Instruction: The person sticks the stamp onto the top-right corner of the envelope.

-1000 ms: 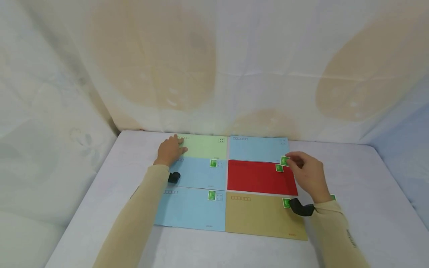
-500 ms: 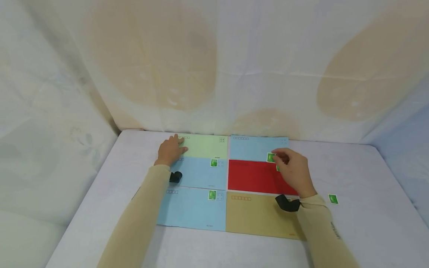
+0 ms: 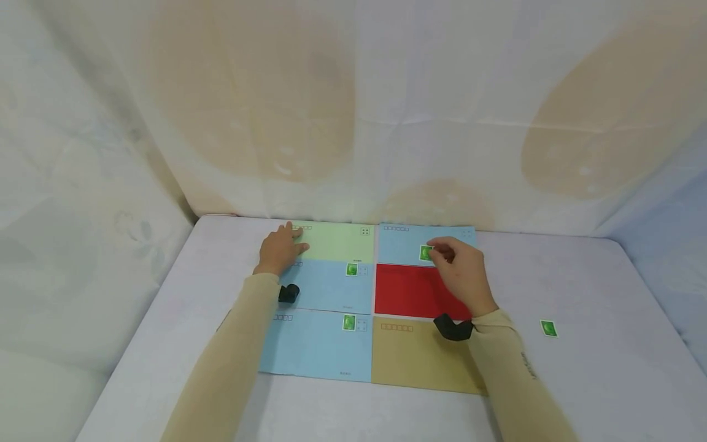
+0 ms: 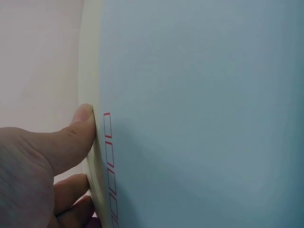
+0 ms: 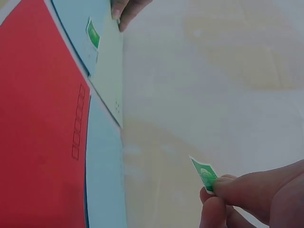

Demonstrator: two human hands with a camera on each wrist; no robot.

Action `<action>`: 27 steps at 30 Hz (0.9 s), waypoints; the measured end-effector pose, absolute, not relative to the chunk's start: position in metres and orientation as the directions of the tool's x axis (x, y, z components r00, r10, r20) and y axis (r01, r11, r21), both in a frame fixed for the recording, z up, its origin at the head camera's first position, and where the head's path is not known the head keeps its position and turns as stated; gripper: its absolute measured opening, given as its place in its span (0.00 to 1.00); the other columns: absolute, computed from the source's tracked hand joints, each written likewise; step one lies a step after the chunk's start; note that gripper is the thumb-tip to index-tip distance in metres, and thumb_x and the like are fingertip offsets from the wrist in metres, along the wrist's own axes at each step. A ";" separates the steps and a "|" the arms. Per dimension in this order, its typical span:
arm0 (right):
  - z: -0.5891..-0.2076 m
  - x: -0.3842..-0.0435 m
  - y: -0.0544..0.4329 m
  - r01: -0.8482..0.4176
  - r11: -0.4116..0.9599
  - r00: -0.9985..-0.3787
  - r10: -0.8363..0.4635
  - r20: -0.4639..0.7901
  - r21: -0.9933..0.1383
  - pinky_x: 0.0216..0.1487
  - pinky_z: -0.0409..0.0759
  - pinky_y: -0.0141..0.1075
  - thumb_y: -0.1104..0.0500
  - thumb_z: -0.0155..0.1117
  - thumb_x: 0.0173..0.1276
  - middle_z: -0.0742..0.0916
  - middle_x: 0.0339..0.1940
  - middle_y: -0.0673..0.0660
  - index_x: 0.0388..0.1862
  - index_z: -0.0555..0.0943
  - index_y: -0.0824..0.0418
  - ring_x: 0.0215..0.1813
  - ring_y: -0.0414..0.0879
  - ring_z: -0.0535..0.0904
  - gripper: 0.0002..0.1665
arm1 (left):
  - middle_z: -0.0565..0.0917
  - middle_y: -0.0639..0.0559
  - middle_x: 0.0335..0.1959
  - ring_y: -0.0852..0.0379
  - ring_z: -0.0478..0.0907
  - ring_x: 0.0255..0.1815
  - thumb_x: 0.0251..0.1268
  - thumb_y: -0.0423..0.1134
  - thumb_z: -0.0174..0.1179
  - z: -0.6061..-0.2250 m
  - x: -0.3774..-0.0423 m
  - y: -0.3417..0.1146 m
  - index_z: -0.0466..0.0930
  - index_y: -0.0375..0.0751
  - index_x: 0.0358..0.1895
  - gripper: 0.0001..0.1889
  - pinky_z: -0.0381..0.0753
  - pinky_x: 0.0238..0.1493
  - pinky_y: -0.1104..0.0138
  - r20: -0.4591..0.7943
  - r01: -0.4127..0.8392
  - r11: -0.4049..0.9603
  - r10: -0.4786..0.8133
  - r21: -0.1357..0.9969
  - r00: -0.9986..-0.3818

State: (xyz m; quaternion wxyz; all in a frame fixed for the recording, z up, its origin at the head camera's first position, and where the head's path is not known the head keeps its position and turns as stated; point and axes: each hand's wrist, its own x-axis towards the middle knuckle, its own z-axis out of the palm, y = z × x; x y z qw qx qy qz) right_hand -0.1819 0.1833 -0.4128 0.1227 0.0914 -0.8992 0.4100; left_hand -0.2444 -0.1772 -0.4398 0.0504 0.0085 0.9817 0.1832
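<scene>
My right hand [image 3: 461, 270] pinches a green postage stamp [image 3: 426, 253] by its edge, thumb against fingertips. In the head view the stamp overlaps the back right blue envelope [image 3: 397, 244]; the right wrist view shows the same stamp [image 5: 205, 175] raised off the paper. My left hand [image 3: 278, 250] rests with fingers extended on the left end of the pale green envelope [image 3: 337, 242]. Its thumb [image 4: 76, 137] lies along that envelope's near edge in the left wrist view. The right hand and forearm cover parts of the red envelope [image 3: 405, 291] and the tan envelope [image 3: 420, 359].
Two more blue envelopes, the middle one [image 3: 326, 288] and the front one [image 3: 320, 350], lie at left, each bearing a green stamp near its right end. A loose stamp [image 3: 548, 328] lies on the white tabletop [image 3: 596, 294] at right. A patterned curtain [image 3: 409, 153] hangs behind.
My right hand has moved left with the pinched stamp, from the red envelope's right corner to over the back right blue envelope. The left hand has stayed in place.
</scene>
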 end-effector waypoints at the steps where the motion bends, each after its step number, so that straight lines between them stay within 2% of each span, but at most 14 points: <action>1: -0.413 -0.183 0.181 -0.266 0.642 -0.954 -0.067 0.294 -0.719 0.42 0.80 0.42 0.65 0.62 0.72 0.88 0.40 0.62 0.51 0.85 0.67 0.39 0.54 0.83 0.12 | 0.60 0.29 0.75 0.28 0.63 0.71 0.74 0.47 0.60 -0.439 -0.244 -0.178 0.67 0.35 0.73 0.31 0.65 0.70 0.43 -0.098 -0.003 0.933 0.034 0.360 -0.995; 7: -0.412 -0.191 0.169 -0.258 0.611 -0.959 -0.069 0.274 -0.748 0.42 0.80 0.43 0.65 0.62 0.72 0.88 0.41 0.62 0.52 0.84 0.66 0.40 0.54 0.82 0.12 | 0.59 0.30 0.76 0.29 0.61 0.73 0.75 0.47 0.59 -0.438 -0.244 -0.179 0.66 0.36 0.73 0.30 0.63 0.72 0.44 -0.115 -0.016 0.930 0.028 0.367 -0.993; 14: -0.416 -0.196 0.158 -0.237 0.619 -0.966 -0.069 0.249 -0.749 0.40 0.81 0.41 0.62 0.62 0.73 0.88 0.41 0.60 0.53 0.84 0.64 0.39 0.52 0.81 0.13 | 0.61 0.30 0.75 0.28 0.64 0.71 0.73 0.47 0.61 -0.441 -0.246 -0.181 0.69 0.37 0.72 0.30 0.66 0.70 0.44 -0.104 -0.016 0.929 0.025 0.370 -0.994; 19: -0.421 -0.201 0.152 -0.244 0.610 -0.964 -0.072 0.254 -0.754 0.40 0.80 0.41 0.62 0.63 0.73 0.87 0.40 0.60 0.52 0.85 0.64 0.39 0.52 0.80 0.12 | 0.59 0.30 0.76 0.29 0.62 0.72 0.74 0.46 0.60 -0.441 -0.245 -0.180 0.66 0.36 0.74 0.31 0.63 0.72 0.44 -0.113 -0.025 0.924 0.020 0.382 -0.993; 27: -0.422 -0.207 0.141 -0.226 0.598 -0.971 -0.078 0.225 -0.769 0.43 0.81 0.44 0.61 0.62 0.73 0.87 0.42 0.60 0.53 0.84 0.64 0.42 0.53 0.80 0.13 | 0.59 0.30 0.76 0.29 0.62 0.72 0.74 0.47 0.59 -0.440 -0.243 -0.179 0.66 0.36 0.74 0.31 0.64 0.71 0.44 -0.103 -0.011 0.930 0.029 0.367 -0.994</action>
